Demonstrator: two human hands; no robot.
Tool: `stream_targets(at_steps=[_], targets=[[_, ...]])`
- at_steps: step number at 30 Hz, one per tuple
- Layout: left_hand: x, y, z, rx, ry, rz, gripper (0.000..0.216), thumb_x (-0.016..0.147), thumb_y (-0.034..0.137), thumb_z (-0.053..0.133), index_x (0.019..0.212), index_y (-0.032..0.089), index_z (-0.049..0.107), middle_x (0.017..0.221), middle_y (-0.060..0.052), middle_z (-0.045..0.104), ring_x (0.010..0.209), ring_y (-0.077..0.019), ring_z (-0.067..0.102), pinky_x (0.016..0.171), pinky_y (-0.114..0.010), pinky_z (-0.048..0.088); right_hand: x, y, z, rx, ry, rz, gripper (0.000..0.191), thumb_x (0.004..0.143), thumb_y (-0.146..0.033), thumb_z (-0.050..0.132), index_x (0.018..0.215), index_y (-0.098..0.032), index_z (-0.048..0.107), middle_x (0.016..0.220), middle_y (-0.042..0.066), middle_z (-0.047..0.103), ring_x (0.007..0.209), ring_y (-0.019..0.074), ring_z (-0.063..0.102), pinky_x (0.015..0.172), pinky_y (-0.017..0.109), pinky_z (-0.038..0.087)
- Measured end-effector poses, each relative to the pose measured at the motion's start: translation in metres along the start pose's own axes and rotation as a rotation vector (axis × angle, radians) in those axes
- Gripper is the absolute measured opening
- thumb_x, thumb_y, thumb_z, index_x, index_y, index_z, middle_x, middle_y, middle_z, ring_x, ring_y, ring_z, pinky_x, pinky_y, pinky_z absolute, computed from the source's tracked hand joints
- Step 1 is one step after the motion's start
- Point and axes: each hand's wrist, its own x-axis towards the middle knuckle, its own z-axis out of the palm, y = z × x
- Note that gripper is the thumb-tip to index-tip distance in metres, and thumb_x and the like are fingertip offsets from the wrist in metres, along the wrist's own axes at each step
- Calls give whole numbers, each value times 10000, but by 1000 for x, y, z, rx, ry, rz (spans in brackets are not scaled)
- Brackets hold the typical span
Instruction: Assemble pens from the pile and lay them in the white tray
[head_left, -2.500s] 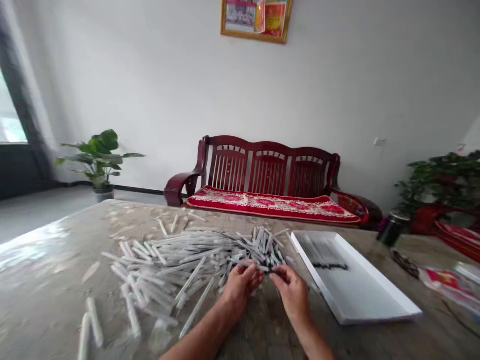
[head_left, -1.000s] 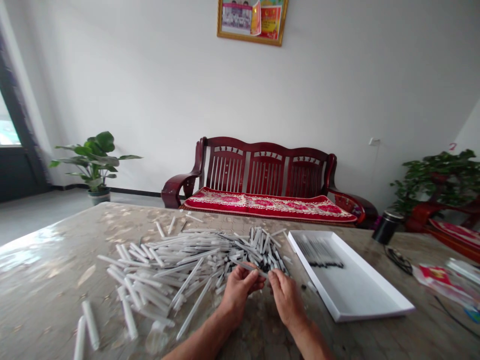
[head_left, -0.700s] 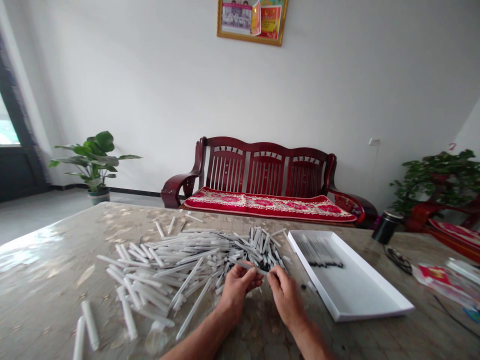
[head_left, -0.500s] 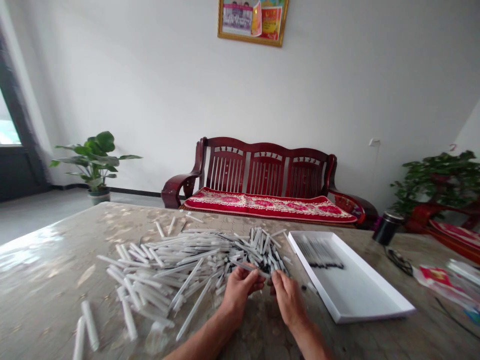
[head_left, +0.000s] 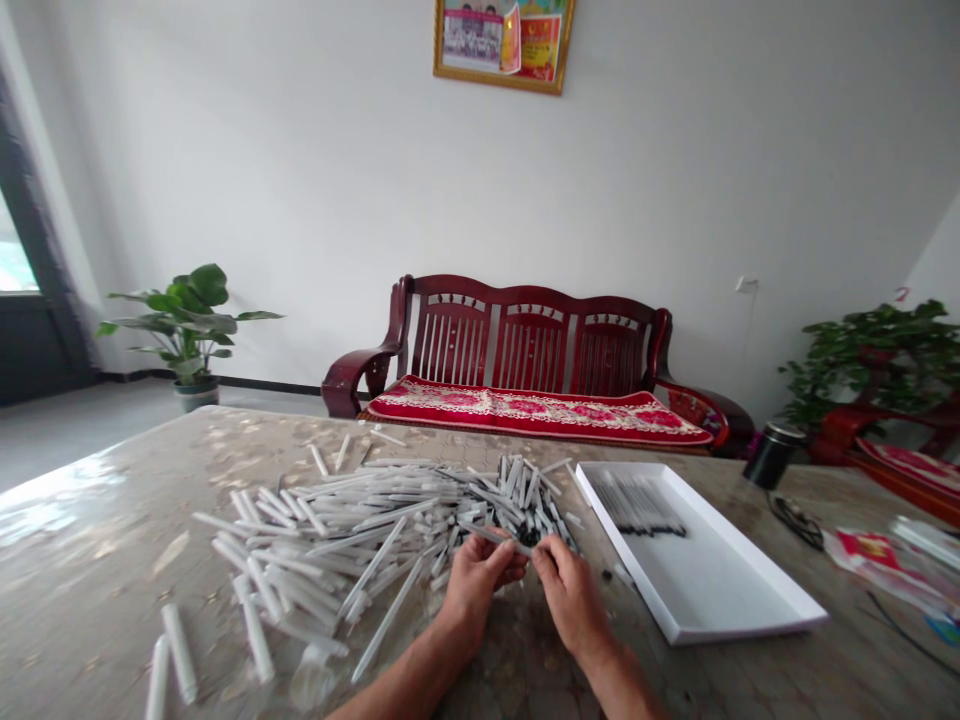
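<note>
My left hand (head_left: pixel 478 585) is closed around a slim, pale pen (head_left: pixel 486 534), pinched between thumb and fingers. The pen points up and left out of the grip. At its near right end, my right hand (head_left: pixel 568 590) has its thumb and fingertips pressed together on it; the detail there is too small to make out. Just beyond both hands lies a big loose heap of white and translucent pen parts (head_left: pixel 330 545), some with black ends. To the right, a shallow white box (head_left: pixel 731 570) holds a row of clear pens (head_left: pixel 637 503) with black tips.
Two loose white tubes (head_left: pixel 178 652) lie at the table's front left. A black canister (head_left: pixel 774 457), a dark cable (head_left: pixel 795 520) and a red-and-clear plastic packet (head_left: pixel 874 560) are on the right. Behind the table (head_left: pixel 97 560) stands a wooden bench (head_left: pixel 525 335).
My right hand has moved slightly left and up, closing the gap to my left hand, and its fingers now meet the pen's end. My left hand has barely moved.
</note>
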Motion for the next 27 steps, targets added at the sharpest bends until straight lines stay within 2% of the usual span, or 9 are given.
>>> stream_targets(at_steps=[6,12,16,20,24,27], targets=[[0,-1,0,47,-60,38,474,480,455,907,724,164,624,590,-12,685,563,-167,669,580,-268,538,1,7,6,122,4,77,519,931,-607,356,607,-257,562,511,18,587,496,184,549,493,294,382],[-1,1,0,41,-91,64,445,509,437,901,729,165,625,597,-3,682,566,-152,653,587,-263,541,0,9,10,313,-51,204,566,917,-658,341,554,-261,518,395,-27,449,363,150,419,384,283,319],[-2,0,0,17,-21,22,464,490,432,906,740,167,621,624,-14,699,580,-154,666,592,-256,533,0,2,6,287,-2,106,465,920,-570,444,630,-237,590,480,-30,518,435,142,476,430,257,353],[1,-2,-2,25,-31,19,478,477,439,911,740,165,622,624,-23,704,590,-160,673,591,-255,534,1,-1,3,153,-4,41,434,896,-560,471,627,-229,555,507,-38,505,500,144,487,482,249,358],[2,-3,-3,38,-75,51,455,503,445,902,727,167,621,595,-5,686,567,-150,657,577,-253,535,0,-2,4,315,-65,170,484,875,-625,446,601,-237,539,475,-27,498,416,140,454,408,259,343],[0,-2,-1,49,-93,79,432,533,445,890,729,166,625,600,-8,689,568,-149,655,581,-255,536,-3,-5,9,504,-107,322,521,863,-671,438,576,-244,519,393,-49,411,304,113,343,312,249,246]])
